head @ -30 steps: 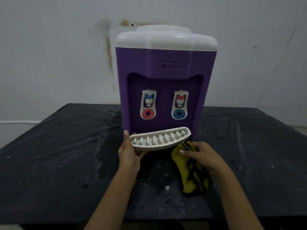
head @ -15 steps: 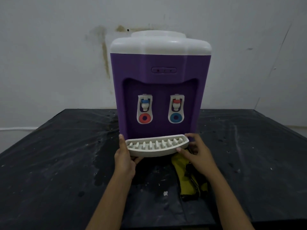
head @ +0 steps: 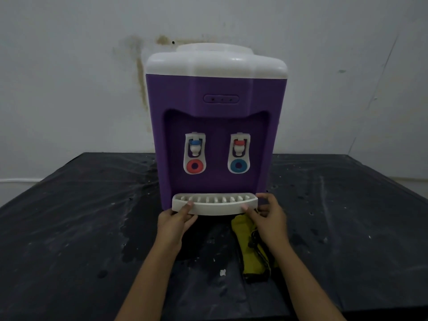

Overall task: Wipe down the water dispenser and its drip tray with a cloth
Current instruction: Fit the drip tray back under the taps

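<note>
A purple water dispenser (head: 215, 89) with a white top and two taps stands on the black table (head: 69, 228). Its white slatted drip tray (head: 215, 208) sits level against the dispenser's base. My left hand (head: 176, 222) grips the tray's left front, thumb on the rim. My right hand (head: 269, 218) grips the tray's right end, thumb on the front edge. A yellow-green cloth (head: 250, 249) with dark trim lies on the table under my right wrist, held by neither hand.
The tabletop is wet and speckled around the dispenser, with a dark puddle (head: 132, 249) left of my left arm and a small white scrap (head: 222, 272) between my arms. A stained white wall (head: 69, 77) stands close behind.
The tray was tilted and held away from the base; it now sits level against the dispenser. My right hand left the cloth and took the tray's right end.
</note>
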